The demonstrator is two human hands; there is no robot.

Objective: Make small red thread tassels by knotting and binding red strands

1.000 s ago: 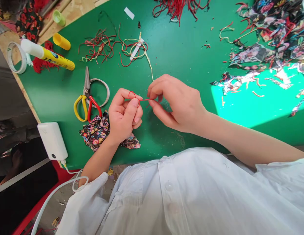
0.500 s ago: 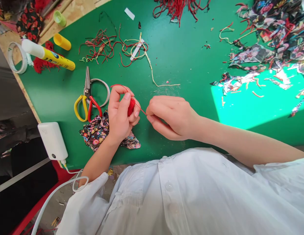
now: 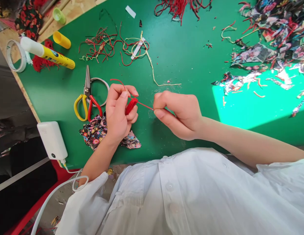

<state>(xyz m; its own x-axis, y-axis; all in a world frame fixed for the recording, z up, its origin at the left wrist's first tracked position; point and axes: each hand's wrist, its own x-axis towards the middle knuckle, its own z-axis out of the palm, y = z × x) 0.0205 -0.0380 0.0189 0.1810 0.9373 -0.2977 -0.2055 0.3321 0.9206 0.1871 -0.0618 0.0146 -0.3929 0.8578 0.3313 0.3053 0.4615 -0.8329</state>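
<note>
In my left hand (image 3: 119, 112) sits a bundle of red thread (image 3: 131, 106), like a small tassel, with the fingers closed round it. A red cord (image 3: 145, 105) runs from the top of the bundle to my right hand (image 3: 178, 114), which pinches it between thumb and forefinger. The cord looks taut. Its other end curls up past my left forefinger. Black floral fabric (image 3: 95, 132) lies under my left wrist. Scissors (image 3: 87, 94) with one yellow and one red handle rest left of that hand, over a pale ring (image 3: 108, 93).
A yellow glue stick (image 3: 54, 57), a tape roll (image 3: 16, 55) and a white power bank (image 3: 52, 140) with a cable line the left edge. Tangled cords (image 3: 100, 45) lie beyond my hands. Red cords (image 3: 177, 9) are at the back, fabric scraps (image 3: 277, 39) at the right.
My right hand has moved right, drawing the cord out longer from the red bundle. My left forefinger has lifted and straightened, and more of the bundle shows.
</note>
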